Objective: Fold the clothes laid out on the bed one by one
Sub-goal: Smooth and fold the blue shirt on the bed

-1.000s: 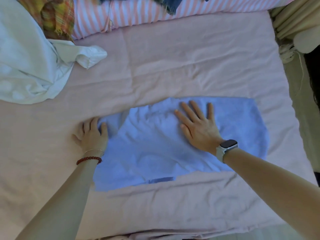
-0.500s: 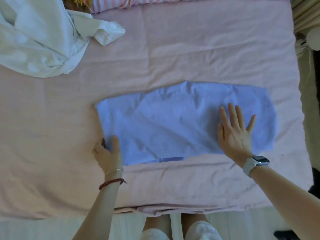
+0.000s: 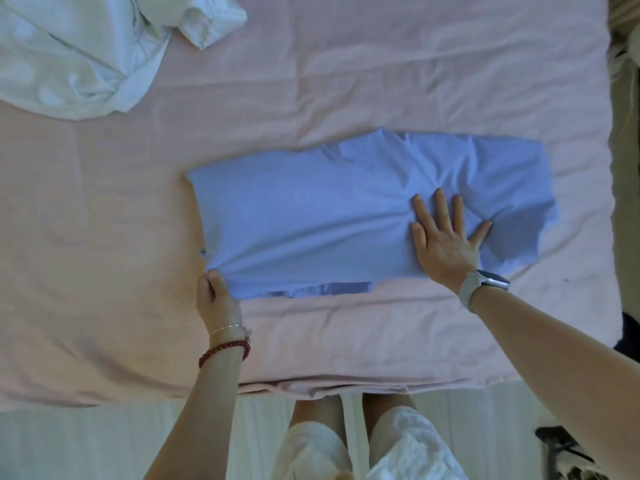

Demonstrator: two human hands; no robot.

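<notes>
A light blue garment point(image 3: 329, 216) lies folded into a long band across the middle of the pink bed sheet point(image 3: 104, 237). My left hand point(image 3: 216, 299) pinches its near left corner, thumb on top and fingers tucked under the cloth. Flat on the garment's right part lies my right hand point(image 3: 445, 237), fingers spread and straight, pressing the fabric down so it wrinkles around the palm. A narrow strip of an under layer peeks out along the near edge.
A crumpled white garment point(image 3: 79, 53) sits at the far left of the bed. The bed's near edge point(image 3: 311, 386) runs just in front of my legs, with pale floor below. Dark objects stand on the floor at the right.
My left hand has closed on the garment's near left corner. My right hand slid a little left and pressed down, bunching the cloth. The view tilted down toward the bed's near edge.
</notes>
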